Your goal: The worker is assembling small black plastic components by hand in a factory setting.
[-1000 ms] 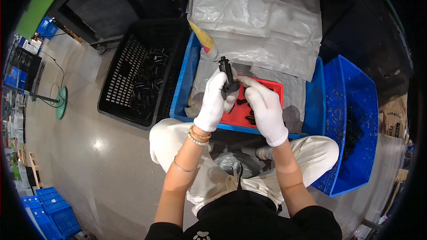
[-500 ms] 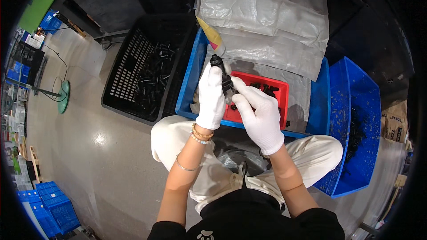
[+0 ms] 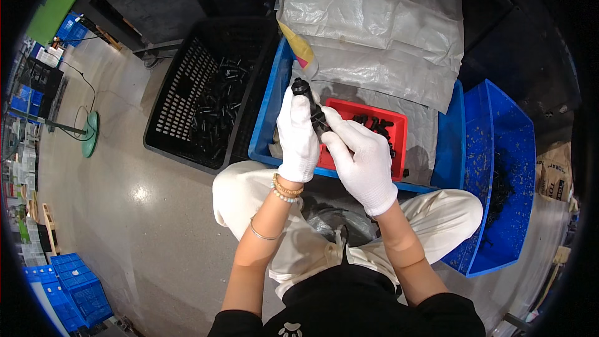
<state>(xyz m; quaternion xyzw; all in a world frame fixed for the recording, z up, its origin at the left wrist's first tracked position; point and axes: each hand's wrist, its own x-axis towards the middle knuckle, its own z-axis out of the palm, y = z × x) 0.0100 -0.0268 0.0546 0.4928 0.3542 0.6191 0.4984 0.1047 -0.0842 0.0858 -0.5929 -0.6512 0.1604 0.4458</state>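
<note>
In my white-gloved left hand (image 3: 296, 136) is a black cylindrical plastic part (image 3: 302, 88), held tilted with its rounded, knob-like end pointing up and away from me. Thumb and fingers close around its length. My right hand (image 3: 365, 161), gloved in white too, pinches thumb and forefinger together at the part's lower end. Whatever sits between those fingertips is too small and hidden to make out. Both hands hover over a red tray (image 3: 403, 126) that contains small black pieces (image 3: 379, 126).
The tray stands in a blue bin (image 3: 262, 126) lined with grey sheeting (image 3: 374, 19). A yellow-tipped bottle (image 3: 299, 50) lies by its left wall. To the left, a black perforated crate (image 3: 181, 97) holds many black parts; a blue container (image 3: 510, 212) with black bits stands right.
My left hand has shifted slightly, still gripping the black part. The right fingertips stay against its lower end. The whole view has drifted a little.
</note>
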